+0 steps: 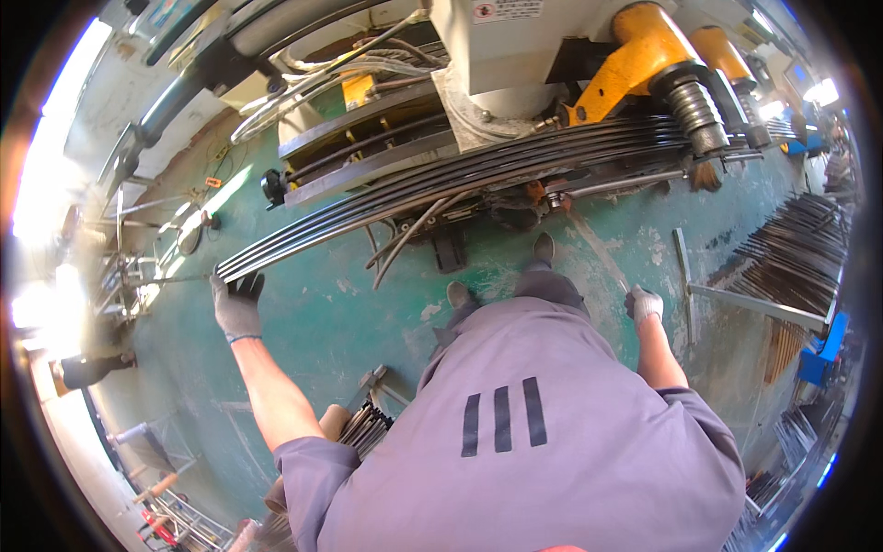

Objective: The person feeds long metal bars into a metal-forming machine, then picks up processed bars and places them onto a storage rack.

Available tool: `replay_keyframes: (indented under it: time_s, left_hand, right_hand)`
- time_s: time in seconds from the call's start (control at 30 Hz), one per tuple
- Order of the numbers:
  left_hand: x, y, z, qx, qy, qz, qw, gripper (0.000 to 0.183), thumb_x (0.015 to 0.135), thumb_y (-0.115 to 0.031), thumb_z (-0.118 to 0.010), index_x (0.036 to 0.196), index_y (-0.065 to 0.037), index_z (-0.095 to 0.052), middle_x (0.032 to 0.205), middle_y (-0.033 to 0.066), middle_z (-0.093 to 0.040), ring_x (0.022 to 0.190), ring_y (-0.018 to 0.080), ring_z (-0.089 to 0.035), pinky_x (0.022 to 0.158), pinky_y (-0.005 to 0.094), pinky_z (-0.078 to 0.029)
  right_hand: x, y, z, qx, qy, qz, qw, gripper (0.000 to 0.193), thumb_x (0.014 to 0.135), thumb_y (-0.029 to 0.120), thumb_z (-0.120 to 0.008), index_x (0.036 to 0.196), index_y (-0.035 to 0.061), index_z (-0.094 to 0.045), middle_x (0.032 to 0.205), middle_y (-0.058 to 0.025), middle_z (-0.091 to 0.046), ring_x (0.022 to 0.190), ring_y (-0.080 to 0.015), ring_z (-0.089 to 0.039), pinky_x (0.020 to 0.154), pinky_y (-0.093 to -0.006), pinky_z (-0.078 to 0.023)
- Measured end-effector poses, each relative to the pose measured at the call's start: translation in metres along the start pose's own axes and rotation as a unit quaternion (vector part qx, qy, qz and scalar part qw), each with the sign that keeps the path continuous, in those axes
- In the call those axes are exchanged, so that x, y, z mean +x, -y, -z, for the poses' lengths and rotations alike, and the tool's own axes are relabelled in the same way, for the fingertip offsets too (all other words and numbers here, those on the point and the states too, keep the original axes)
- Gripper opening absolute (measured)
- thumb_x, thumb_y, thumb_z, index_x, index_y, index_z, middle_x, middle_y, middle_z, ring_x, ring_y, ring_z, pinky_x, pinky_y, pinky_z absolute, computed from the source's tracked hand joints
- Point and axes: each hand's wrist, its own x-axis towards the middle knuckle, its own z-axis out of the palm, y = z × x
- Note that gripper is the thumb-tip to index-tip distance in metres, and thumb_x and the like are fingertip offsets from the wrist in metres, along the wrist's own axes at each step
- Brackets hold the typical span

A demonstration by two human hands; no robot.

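Several long dark metal tubes (pixel 368 204) lie side by side, running from the left into a machine at the upper right. My left hand (pixel 237 308), in a pale glove with dark fingers, is at their near left ends, the thumb and fingers touching the tube ends. Well away from the tubes, my right hand (pixel 646 304) is out to the right over the floor, also gloved. Its fingers are closed; a small dark bit shows at them, but what they hold, if anything, I cannot make out.
The machine has a yellow arm (pixel 639 60) with a coiled spring (pixel 696 110). Below the tubes hang bent grey hoses (pixel 409 237). Stacked dark rods (pixel 796 248) rest at the right by a metal rail (pixel 759 306). Another rod bundle (pixel 366 430) lies beside my left arm.
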Motion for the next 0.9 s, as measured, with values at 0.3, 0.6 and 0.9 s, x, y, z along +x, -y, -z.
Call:
replay_keyframes:
  time_s: [0.3,0.6,0.9]
  left_hand:
    - [-0.006,0.024,-0.038,-0.181,-0.084,-0.063,0.978,0.07,0.111,-0.056,-0.034,0.146,0.001,-0.056,0.148,0.0212,-0.058,0.137,0.0398,-0.055,0.118,0.0563,-0.043]
    - [-0.103,0.242,-0.186,-0.124,-0.03,0.058,0.99,0.07,0.11,-0.055,-0.037,0.158,-0.004,-0.042,0.164,0.0218,-0.042,0.148,0.0395,-0.045,0.124,0.0597,-0.036]
    - [-0.176,0.288,-0.377,0.039,0.217,0.1,0.97,0.031,0.088,-0.018,-0.069,0.12,-0.014,-0.068,0.119,0.0046,-0.07,0.116,0.0265,-0.066,0.097,0.0425,-0.055]
  right_hand:
    - [0.077,0.071,-0.004,-0.036,0.083,0.038,0.995,0.025,0.101,0.027,-0.071,0.111,0.0038,-0.073,0.089,-0.0053,-0.073,0.073,-0.0183,-0.069,0.062,-0.0339,-0.051]
    - [0.219,0.118,0.006,-0.182,0.176,0.112,0.961,0.028,0.095,0.024,-0.076,0.107,-0.0008,-0.077,0.087,-0.0069,-0.074,0.069,-0.0175,-0.066,0.062,-0.0342,-0.051]
    - [0.214,0.152,0.011,-0.072,0.161,0.117,0.977,0.021,0.099,0.022,-0.068,0.097,0.0023,-0.075,0.081,-0.0041,-0.071,0.069,-0.0135,-0.061,0.067,-0.0337,-0.05]
